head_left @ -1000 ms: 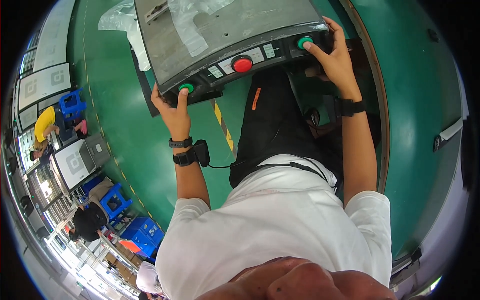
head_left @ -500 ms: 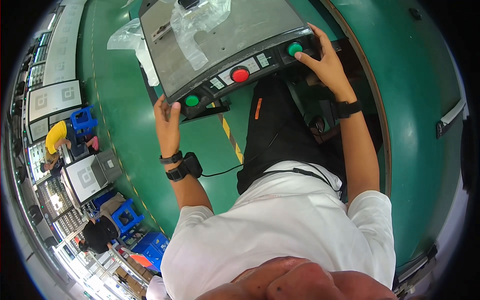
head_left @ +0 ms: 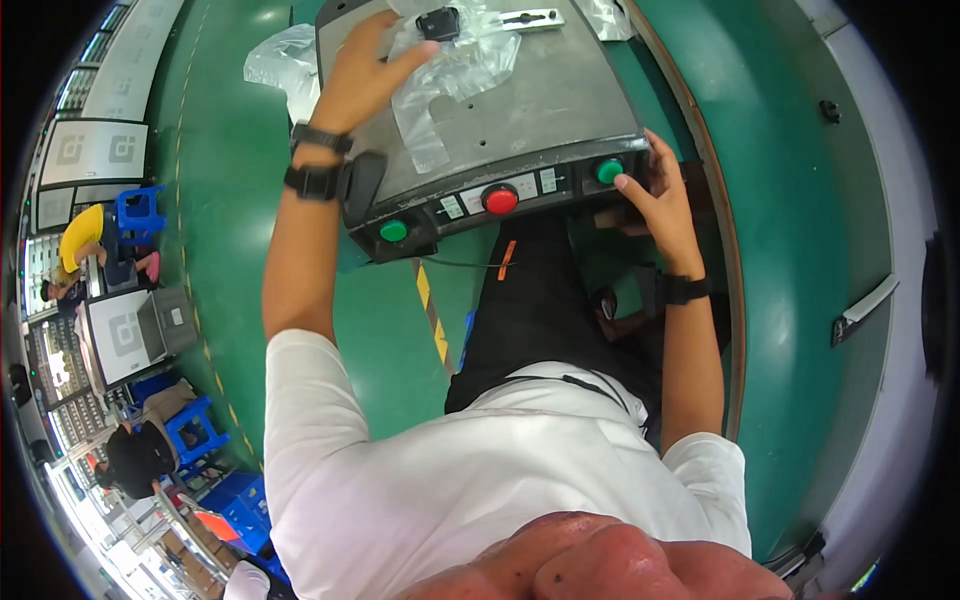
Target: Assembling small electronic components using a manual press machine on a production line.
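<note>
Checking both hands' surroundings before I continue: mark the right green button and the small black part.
Right green button (head_left: 607, 170): head view, middle of its cap.
Small black part (head_left: 438, 23): head view, middle of its body.

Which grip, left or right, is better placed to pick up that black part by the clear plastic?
Probably the left grip: it reaches over the metal top, with its thumb near the black part. The right grip is farther off at the front edge, its thumb by the right green button.

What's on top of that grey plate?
On the grey plate lie clear plastic, a small black part and a slotted silver bar. The left hand hides part of it; what's beneath the black part can't be seen.
</note>
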`<state>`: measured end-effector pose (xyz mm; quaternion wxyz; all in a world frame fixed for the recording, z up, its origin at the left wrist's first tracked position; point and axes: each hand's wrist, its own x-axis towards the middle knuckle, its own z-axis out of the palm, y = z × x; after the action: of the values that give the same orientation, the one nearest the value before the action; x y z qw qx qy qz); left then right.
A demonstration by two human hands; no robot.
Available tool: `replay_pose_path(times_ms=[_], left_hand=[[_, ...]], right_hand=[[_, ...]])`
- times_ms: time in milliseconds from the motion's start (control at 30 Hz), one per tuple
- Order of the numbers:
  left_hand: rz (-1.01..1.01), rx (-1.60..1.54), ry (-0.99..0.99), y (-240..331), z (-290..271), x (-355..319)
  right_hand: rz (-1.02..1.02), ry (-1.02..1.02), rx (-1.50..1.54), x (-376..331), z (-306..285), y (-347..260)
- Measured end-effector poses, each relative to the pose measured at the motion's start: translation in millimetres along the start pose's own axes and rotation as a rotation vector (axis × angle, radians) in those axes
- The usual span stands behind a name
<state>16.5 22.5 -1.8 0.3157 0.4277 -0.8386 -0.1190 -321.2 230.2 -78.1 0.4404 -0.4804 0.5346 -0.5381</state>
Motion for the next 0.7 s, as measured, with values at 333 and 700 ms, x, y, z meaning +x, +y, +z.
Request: replay_pose_path(times_ms=[333, 700], left_hand=[[-0.126, -0.296, -0.174, -16.7, 20.8, 36.9], [-0.240, -0.770, -0.035, 101.4, -28.9, -101.3]], right_hand=[[0.000, 0.070, -0.083, -20.1, -8.2, -11.7], [-0.415, -0.016, -0.284, -47.5, 31.5, -78.8]])
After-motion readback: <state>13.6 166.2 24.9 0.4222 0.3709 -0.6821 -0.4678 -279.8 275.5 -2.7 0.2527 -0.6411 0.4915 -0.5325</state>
